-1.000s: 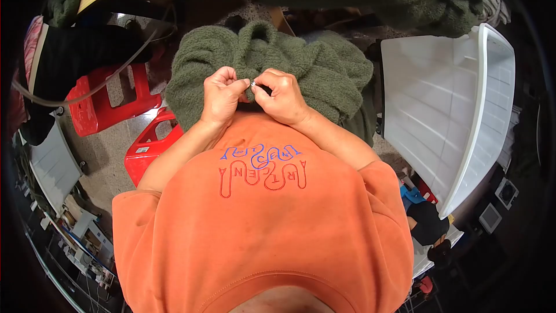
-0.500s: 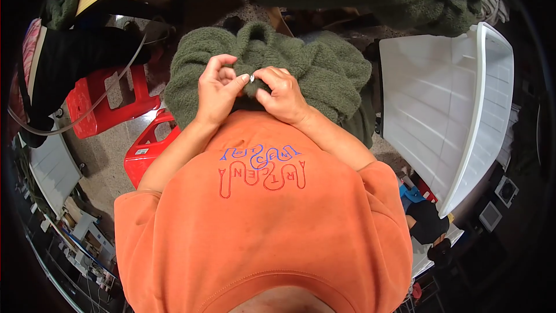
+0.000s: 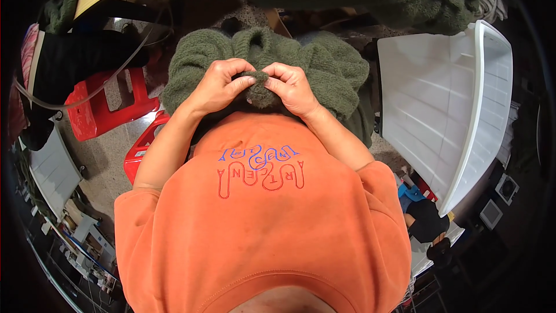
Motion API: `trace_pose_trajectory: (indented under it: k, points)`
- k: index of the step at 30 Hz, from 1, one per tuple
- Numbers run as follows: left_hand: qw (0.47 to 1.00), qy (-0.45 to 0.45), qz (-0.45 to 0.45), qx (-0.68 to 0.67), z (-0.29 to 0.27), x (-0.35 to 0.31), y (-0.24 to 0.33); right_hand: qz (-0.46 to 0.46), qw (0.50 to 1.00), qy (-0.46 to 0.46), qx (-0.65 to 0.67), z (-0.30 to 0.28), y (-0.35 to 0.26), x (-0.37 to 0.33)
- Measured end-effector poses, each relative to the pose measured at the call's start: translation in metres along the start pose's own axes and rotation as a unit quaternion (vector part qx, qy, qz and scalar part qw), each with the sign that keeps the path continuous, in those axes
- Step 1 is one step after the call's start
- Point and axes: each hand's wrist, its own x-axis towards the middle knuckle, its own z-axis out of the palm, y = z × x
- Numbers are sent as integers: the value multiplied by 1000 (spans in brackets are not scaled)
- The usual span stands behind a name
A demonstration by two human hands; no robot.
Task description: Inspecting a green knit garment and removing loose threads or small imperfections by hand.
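Head view: 2 hands pinch green knit garment; white bin at right, contents unclear.

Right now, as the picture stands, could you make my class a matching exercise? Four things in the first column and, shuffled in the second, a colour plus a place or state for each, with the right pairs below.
Things
1. Knitted fabric
2. Shirt
3. Plastic stools
4. Large container

Descriptions
A. Red, on the left side of the picture
B. White, on the right side of the picture
C. Dark green, pinched by the left hand and the right hand
D. Orange, embroidered in blue and red

Right pairs: 1-C, 2-D, 3-A, 4-B
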Motion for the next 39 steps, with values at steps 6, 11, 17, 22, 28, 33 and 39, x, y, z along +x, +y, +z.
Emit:
trace_pose_trajectory:
  k: [6,11,17,22,28,33,39]
  points:
    - [998,15,-52,-16,7,-5,-12,-10,999,6,-48,-1,8,2]
    - [994,43,-77,-65,14,-7,-10,-73,981,2,-180,3,-5,0]
    - [988,39,-80,-128,15,-8,-5,-51,993,13,-110,4,-5,1]
    - [994,23,-77,-78,15,-11,-4,-78,986,-10,-145,2,-12,1]
    - [992,12,-96,-83,18,-14,-7,-120,961,-52,-244,-1,-14,4]
    - [994,43,-75,-68,24,-15,-9,-193,916,-13,-352,6,-3,-1]
    - [989,114,-29,-84,7,-18,-1,-49,957,-76,-276,-4,-20,1]
